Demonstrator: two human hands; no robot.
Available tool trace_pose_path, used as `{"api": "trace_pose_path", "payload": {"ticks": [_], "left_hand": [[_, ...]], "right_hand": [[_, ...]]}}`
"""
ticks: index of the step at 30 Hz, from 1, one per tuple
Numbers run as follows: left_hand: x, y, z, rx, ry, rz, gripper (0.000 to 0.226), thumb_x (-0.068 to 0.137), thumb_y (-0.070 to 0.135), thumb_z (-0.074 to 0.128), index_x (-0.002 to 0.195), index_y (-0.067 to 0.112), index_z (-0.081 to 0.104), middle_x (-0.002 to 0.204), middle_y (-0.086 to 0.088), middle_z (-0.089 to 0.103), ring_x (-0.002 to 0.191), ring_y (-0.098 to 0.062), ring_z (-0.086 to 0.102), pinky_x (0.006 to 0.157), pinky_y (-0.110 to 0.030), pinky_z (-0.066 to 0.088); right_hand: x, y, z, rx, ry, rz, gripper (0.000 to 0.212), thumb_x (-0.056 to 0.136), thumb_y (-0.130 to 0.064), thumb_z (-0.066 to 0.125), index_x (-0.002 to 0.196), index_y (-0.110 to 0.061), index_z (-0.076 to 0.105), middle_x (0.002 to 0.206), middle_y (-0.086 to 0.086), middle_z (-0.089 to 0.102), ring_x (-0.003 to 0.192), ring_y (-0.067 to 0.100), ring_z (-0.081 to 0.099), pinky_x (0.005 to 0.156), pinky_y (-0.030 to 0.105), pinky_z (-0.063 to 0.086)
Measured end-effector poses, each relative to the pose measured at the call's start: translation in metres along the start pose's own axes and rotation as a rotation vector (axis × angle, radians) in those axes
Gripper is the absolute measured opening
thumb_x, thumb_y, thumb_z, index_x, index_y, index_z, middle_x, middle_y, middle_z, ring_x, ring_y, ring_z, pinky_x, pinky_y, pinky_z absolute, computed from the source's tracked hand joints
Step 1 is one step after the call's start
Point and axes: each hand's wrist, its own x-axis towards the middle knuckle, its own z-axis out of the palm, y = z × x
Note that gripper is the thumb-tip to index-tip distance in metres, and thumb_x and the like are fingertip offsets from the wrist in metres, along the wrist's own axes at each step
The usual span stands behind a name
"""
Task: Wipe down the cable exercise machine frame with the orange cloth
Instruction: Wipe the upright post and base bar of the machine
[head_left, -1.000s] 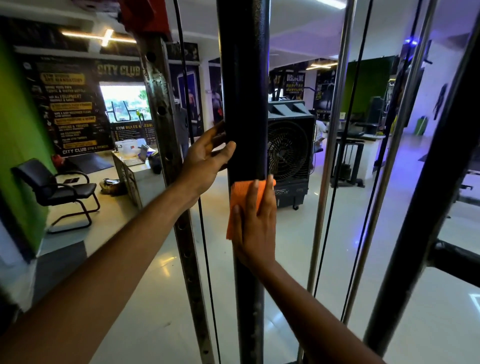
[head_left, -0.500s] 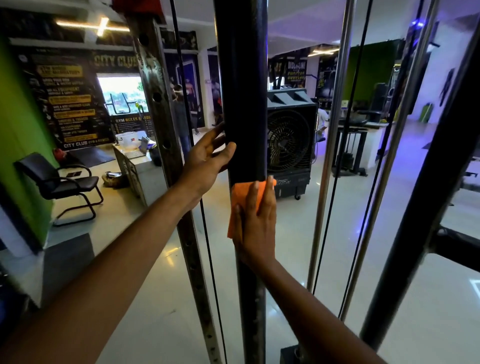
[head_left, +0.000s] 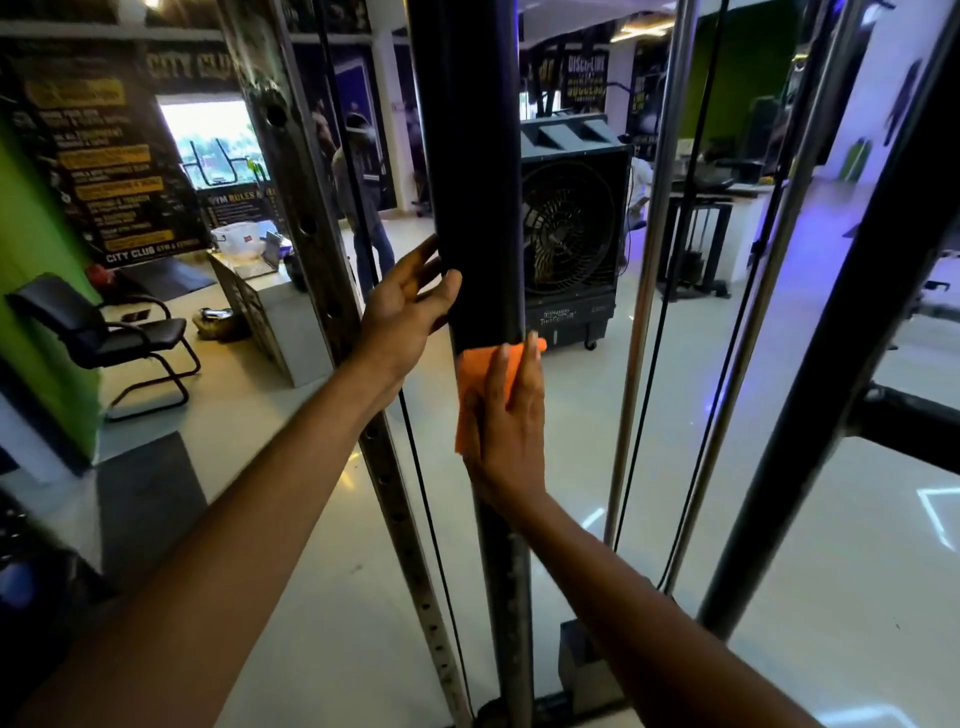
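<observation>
A thick black upright post (head_left: 475, 171) of the cable machine frame stands right in front of me. My right hand (head_left: 506, 421) presses the orange cloth (head_left: 475, 379) flat against the post with straight fingers. Just above and to the left, my left hand (head_left: 408, 312) rests on the post's left side, its fingers reaching behind it and the thumb in front. A perforated steel upright (head_left: 311, 223) and a thin black cable (head_left: 415, 467) run beside the post on the left.
Chrome guide rods (head_left: 652, 260) and further cables stand to the right, with a slanted black frame beam (head_left: 841, 332) beyond. Behind the frame are a large black air cooler (head_left: 571, 234), a reception desk (head_left: 265, 306), a black chair (head_left: 104, 332) and a standing person (head_left: 363, 202).
My right hand with the cloth has slid a little down the post. My left hand has kept its place on the post. My view has tilted downward slightly.
</observation>
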Motion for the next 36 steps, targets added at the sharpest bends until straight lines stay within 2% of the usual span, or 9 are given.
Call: {"api": "trace_pose_path", "payload": {"ticks": [4,6,10,14,20,22,26,29,36], "left_hand": [[-0.003,0.002,0.002,-0.011,0.010,-0.020,0.051,0.108,0.022,0.065,0.157,0.028,0.051,0.145,0.010,0.067,0.127,-0.003,0.066,0.092,-0.023,0.060],[-0.005,0.000,0.003,-0.008,0.025,-0.019,0.051,0.108,0.023,0.065,0.157,0.027,0.051,0.146,0.010,0.066,0.126,-0.002,0.066,0.093,-0.023,0.059],[-0.013,-0.011,0.005,-0.028,0.015,-0.033,0.050,0.107,0.022,0.065,0.156,0.024,0.053,0.146,0.005,0.066,0.129,-0.005,0.066,0.099,-0.025,0.058],[-0.019,-0.016,0.005,-0.030,-0.004,-0.049,0.050,0.108,0.021,0.065,0.156,0.024,0.053,0.147,0.005,0.066,0.131,-0.008,0.065,0.101,-0.027,0.059],[-0.016,-0.016,0.002,0.005,-0.015,-0.034,0.050,0.108,0.023,0.064,0.156,0.027,0.051,0.149,0.007,0.064,0.131,-0.007,0.065,0.094,-0.024,0.060],[-0.016,-0.021,0.002,0.000,-0.010,-0.018,0.051,0.108,0.022,0.064,0.157,0.026,0.051,0.150,0.006,0.063,0.132,-0.009,0.064,0.094,-0.023,0.060],[-0.021,-0.038,0.002,-0.024,-0.031,-0.042,0.052,0.107,0.023,0.065,0.157,0.025,0.051,0.150,0.005,0.063,0.136,-0.012,0.063,0.105,-0.031,0.058],[-0.027,-0.047,0.003,-0.028,-0.039,-0.077,0.050,0.108,0.024,0.065,0.156,0.025,0.053,0.148,0.007,0.065,0.134,-0.010,0.064,0.105,-0.030,0.058],[-0.026,-0.054,0.000,-0.017,-0.063,-0.080,0.050,0.108,0.028,0.063,0.157,0.026,0.052,0.150,0.007,0.064,0.131,-0.006,0.064,0.098,-0.026,0.060]], "right_hand": [[0.045,-0.018,-0.012,0.035,0.082,0.000,0.071,0.117,-0.042,0.041,0.170,-0.010,0.006,0.180,0.022,-0.007,0.168,0.040,0.002,0.129,0.063,0.028],[0.034,-0.011,-0.006,0.000,0.074,-0.003,0.075,0.116,-0.037,0.048,0.170,-0.011,0.003,0.180,0.022,-0.008,0.168,0.040,0.001,0.129,0.063,0.029],[-0.038,0.022,0.011,-0.071,-0.044,-0.006,0.100,0.110,-0.030,0.064,0.170,-0.034,-0.016,0.180,0.019,-0.012,0.167,0.042,0.000,0.122,0.070,0.036],[-0.045,0.025,0.010,-0.049,-0.054,-0.027,0.103,0.110,-0.030,0.064,0.169,-0.040,-0.019,0.180,0.015,-0.016,0.167,0.043,0.001,0.119,0.070,0.041],[0.010,-0.003,0.002,0.005,0.051,0.030,0.071,0.116,-0.043,0.045,0.168,-0.014,0.007,0.180,0.022,-0.006,0.168,0.040,-0.001,0.127,0.065,0.033],[-0.004,0.005,0.008,-0.016,0.029,0.036,0.076,0.115,-0.038,0.051,0.170,-0.018,0.002,0.180,0.020,-0.008,0.168,0.040,-0.001,0.126,0.066,0.033],[-0.071,0.032,0.015,-0.027,-0.118,0.073,0.105,0.110,-0.028,0.066,0.168,-0.042,-0.021,0.180,0.010,-0.020,0.168,0.041,0.001,0.120,0.071,0.040],[-0.088,0.033,0.012,-0.025,-0.144,0.092,0.106,0.111,-0.029,0.064,0.167,-0.045,-0.024,0.179,0.007,-0.024,0.168,0.040,0.002,0.115,0.069,0.047],[-0.019,0.003,0.007,0.024,0.019,0.106,0.092,0.115,-0.035,0.056,0.170,-0.036,-0.018,0.180,0.010,-0.019,0.169,0.036,-0.001,0.122,0.068,0.039]]}}
